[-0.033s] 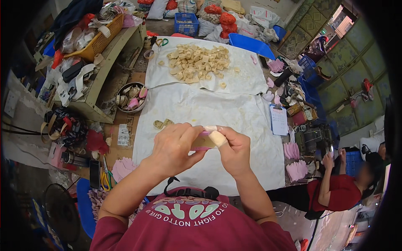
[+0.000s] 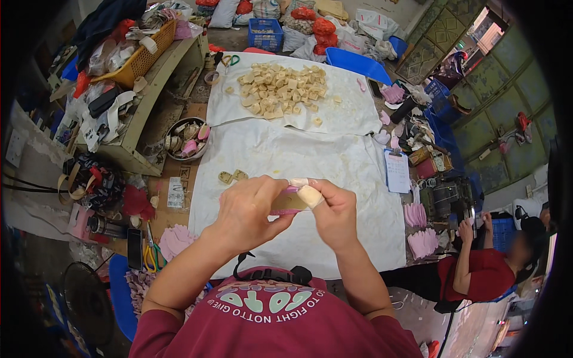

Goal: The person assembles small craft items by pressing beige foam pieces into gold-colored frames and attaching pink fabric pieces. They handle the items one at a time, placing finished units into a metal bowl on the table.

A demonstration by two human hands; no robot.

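Pinching a small cream-and-pink padded piece (image 2: 298, 198) between them, both hands, left (image 2: 248, 212) and right (image 2: 335, 213), remain unmoved above the white-sheeted table (image 2: 280, 155).

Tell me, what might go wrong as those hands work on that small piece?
The pink and tan piece is pinched between the left hand and right hand above the white cloth; it could slip and drop. The right thumb looks taped, so grip there may be poorer.

White cloths (image 2: 286, 155) cover the floor beside a cluttered low bench (image 2: 149, 101), with daylight through green-paned doors (image 2: 501, 101).
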